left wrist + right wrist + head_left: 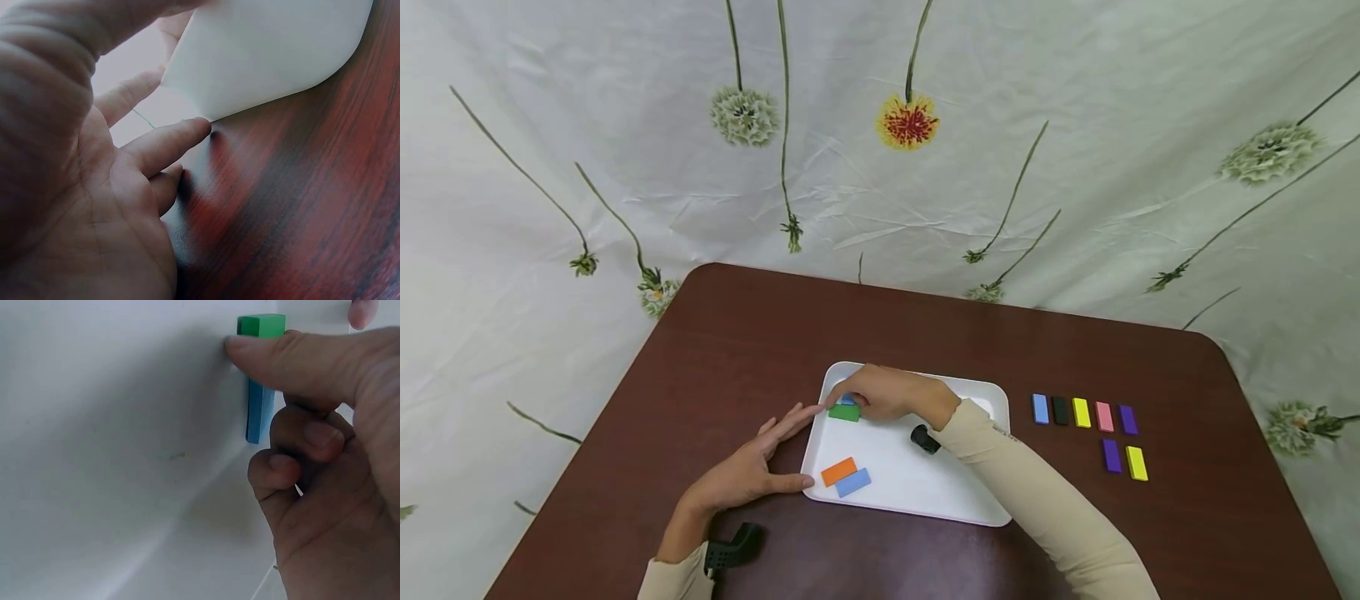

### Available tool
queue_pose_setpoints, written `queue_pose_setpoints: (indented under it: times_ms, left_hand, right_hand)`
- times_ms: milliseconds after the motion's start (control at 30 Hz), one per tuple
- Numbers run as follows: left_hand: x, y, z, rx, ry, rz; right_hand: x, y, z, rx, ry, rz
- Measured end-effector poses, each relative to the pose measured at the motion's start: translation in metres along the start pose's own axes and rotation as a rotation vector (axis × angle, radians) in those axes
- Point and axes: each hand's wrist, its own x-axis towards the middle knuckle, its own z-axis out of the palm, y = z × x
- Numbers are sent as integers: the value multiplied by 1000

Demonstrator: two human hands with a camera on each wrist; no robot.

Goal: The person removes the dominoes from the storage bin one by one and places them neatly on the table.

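Note:
My left hand [748, 467] has its fingers extended and its thumb spread, touching the left edge of the white tray [925, 510]; the left wrist view shows fingertips by the tray's rim. Over the tray's far left corner, my right hand [887, 393] curls thumb and index finger round the ends of a blue block [256, 415], partly hidden by the fingers. Right beside it lies a green block [844, 412], close to the right thumb [269, 359]. An orange block [838, 472] and a light blue block [853, 482] lie touching at the near left of the tray.
Right of the tray, several blocks stand in a row, among them a black block [1060, 410] and a pink block [1104, 417]. Below them lie a purple block [1112, 456] and a yellow block [1137, 463]. The brown table [760, 333] meets a flowered cloth [850, 183] behind.

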Motion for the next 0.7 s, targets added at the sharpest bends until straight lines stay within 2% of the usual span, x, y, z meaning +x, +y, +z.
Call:
queue_pose_setpoints:
  times_ms: [233, 367, 467, 600, 700]
  left_hand:
    - [1, 1, 1, 3, 5, -8]
    - [2, -1, 1, 4, 5, 1]
    - [2, -2, 1, 3, 7, 7]
    - [2, -1, 0, -7, 9, -5]
    - [2, -2, 2, -16, 6, -11]
  right_hand:
    - [-9, -5, 0, -144, -40, 40]
    - [-33, -6, -4, -120, 14, 81]
    - [-68, 1, -8, -39, 109, 115]
    - [-129, 21, -3, 42, 277, 196]
    - [-181, 42, 10, 93, 384, 256]
